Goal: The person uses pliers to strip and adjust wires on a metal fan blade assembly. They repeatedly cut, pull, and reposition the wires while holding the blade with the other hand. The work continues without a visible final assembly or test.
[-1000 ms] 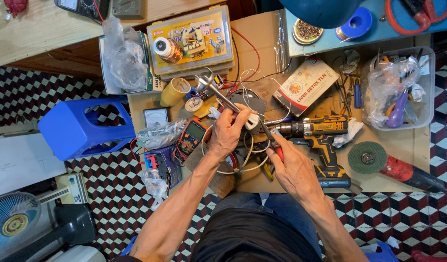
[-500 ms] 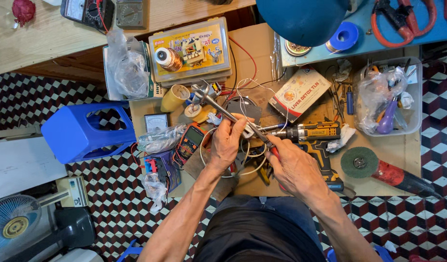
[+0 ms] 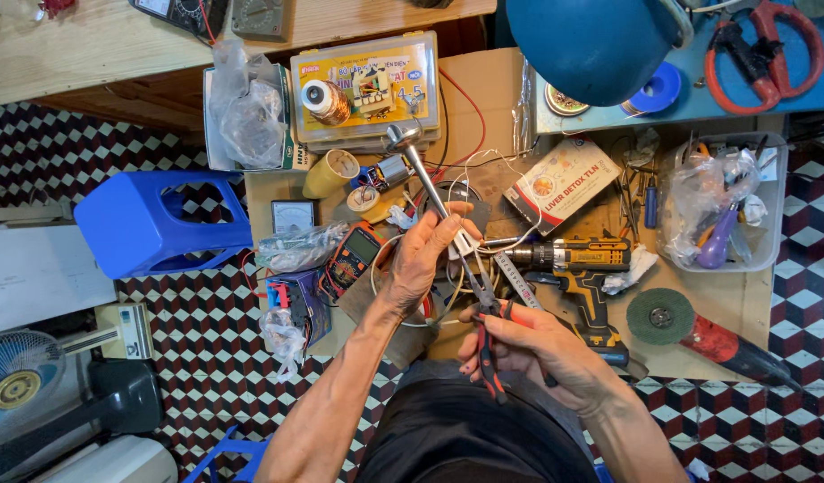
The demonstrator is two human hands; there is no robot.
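My left hand (image 3: 421,259) grips a long metal shaft (image 3: 421,174) with a round disc at its far end, held slanted above the cardboard work surface (image 3: 483,89). A small white part (image 3: 466,243) sits on the shaft by my fingers. My right hand (image 3: 528,344) holds pliers (image 3: 486,335) with red and black handles, their jaws meeting the shaft's near end just below my left hand. Thin white wires loop around both hands.
A yellow cordless drill (image 3: 582,264), an angle grinder (image 3: 698,326), a multimeter (image 3: 354,255), tape rolls and a clear parts box (image 3: 367,85) crowd the surface. A plastic tub (image 3: 774,206) of tools stands right. A blue stool (image 3: 152,224) and a fan (image 3: 18,380) stand left on the checkered floor.
Both hands have drawn nearer to my body with the shaft. The pliers' jaws have come onto the shaft's near end, and the shaft now points more steeply away.
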